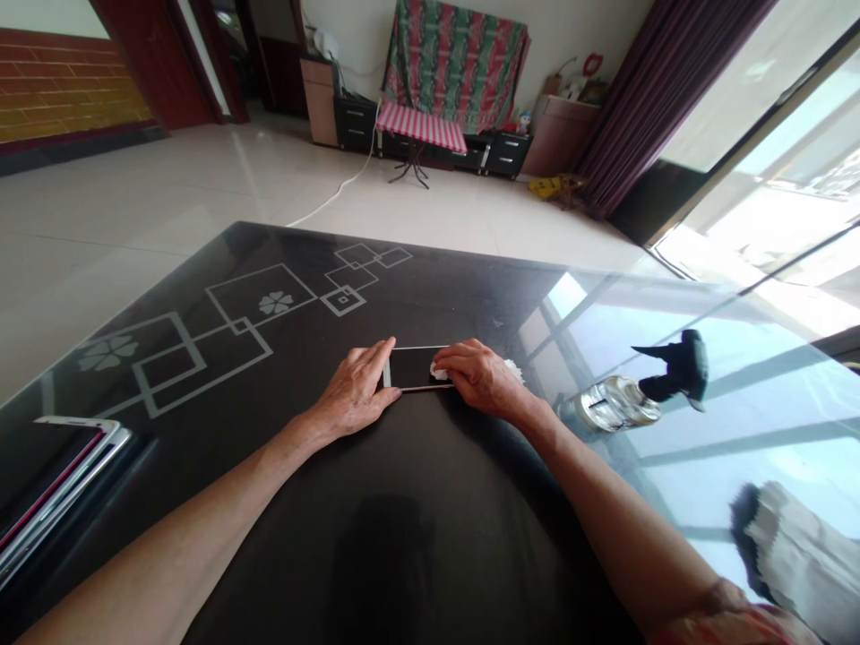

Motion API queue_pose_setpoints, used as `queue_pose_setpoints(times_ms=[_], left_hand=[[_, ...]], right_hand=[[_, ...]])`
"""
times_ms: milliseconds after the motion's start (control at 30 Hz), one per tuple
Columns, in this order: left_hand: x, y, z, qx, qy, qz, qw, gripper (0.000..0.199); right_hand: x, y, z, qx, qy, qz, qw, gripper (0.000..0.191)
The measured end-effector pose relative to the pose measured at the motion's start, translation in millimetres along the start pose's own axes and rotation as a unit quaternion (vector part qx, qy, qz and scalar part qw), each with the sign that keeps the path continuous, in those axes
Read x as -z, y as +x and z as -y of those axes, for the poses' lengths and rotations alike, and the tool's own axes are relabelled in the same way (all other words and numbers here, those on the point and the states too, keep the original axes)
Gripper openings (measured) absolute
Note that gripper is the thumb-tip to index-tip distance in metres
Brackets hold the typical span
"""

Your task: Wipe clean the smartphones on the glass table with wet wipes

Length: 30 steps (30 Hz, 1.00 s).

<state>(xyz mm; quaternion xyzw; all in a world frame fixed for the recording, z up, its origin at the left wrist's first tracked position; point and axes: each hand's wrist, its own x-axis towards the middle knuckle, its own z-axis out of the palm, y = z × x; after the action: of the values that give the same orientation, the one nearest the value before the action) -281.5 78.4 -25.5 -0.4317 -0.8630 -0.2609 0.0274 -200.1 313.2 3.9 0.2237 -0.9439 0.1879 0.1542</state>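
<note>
Phone (411, 369) lay flat on the dark glossy table (269, 528), abt mid-view, longer side running 9 to 3 o'clock, w/ its pale edge showing round a black face. L hand (356, 390) gripped its 9 o'clock end, fingers along the far edge & thumb by the near one. R hand (485, 381) was closed on a wad of white cloth (439, 370), fingertips bunched, pressing it on the phone's face twd the 3 o'clock end; more white poked out past the knuckles. Fr. the phone, a clear spray bottle (614, 403) w/ black head was at 3 o'clock, near the R forearm. A pale crumpled packet (806, 551) sat at 4 o'clock, partly cut off by the frame; couldn't tell what was in it. A stack of flat devices (67, 488), silver & red edges, lay at 8 o'clock, well apart fr. both hands. Grey squares & flowers (275, 303) were on the tabletop twd 10 o'clock. Across the rm at 12 o'clock: small stand w/ pink-striped top (423, 128), & behind it a red/green patterned drape (457, 67). Purple curtain (672, 90) hung betw. 1 & 2 o'clock.
</note>
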Motion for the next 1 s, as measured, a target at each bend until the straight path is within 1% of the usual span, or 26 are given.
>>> queue_pose_setpoints(times_ms=[67,100,233,300,400,467,633,800,1000], left_hand=[[2.4,1.2,6.4,-0.006,-0.001,0.000,1.000,0.067],[3.2,1.8,9.5,-0.003,0.005,-0.010,1.000,0.064],[2.6,2.8,18.1,0.044,0.028,-0.090,0.995,0.056],[1.2,2.4,18.8,0.052,0.026,-0.108,0.992,0.054],[0.3,1.4,16.3,0.048,0.015,-0.117,0.992,0.051],[0.8,1.1,14.2,0.052,0.006,-0.123,0.991,0.050],[2.5,0.9,12.0,0.042,-0.014,-0.116,0.992,0.050],[2.5,0.9,12.2,0.047,-0.017,-0.120,0.992,0.052],[3.0,2.3,11.7,0.051,-0.016,-0.128,0.990,0.051]], right_hand=[[1.7,0.4,5.9,0.009,0.007,0.011,1.000,0.032],[2.1,0.6,8.2,0.013,0.011,0.015,1.000,0.031],[0.6,0.0,8.0,0.010,0.012,0.006,1.000,0.031],[-1.6,-1.0,2.7,-0.006,0.006,-0.015,1.000,0.031],[-4.7,-2.0,-5.1,-0.028,0.002,-0.039,0.999,0.030],[-6.2,-1.4,-7.1,-0.027,-0.001,-0.042,0.999,0.030],[-7.4,1.6,-3.1,0.008,-0.008,-0.011,1.000,0.029],[-4.6,0.9,-4.2,-0.009,-0.023,-0.027,0.999,0.030],[-1.6,2.3,-5.7,-0.032,0.000,0.000,0.999,0.031]])
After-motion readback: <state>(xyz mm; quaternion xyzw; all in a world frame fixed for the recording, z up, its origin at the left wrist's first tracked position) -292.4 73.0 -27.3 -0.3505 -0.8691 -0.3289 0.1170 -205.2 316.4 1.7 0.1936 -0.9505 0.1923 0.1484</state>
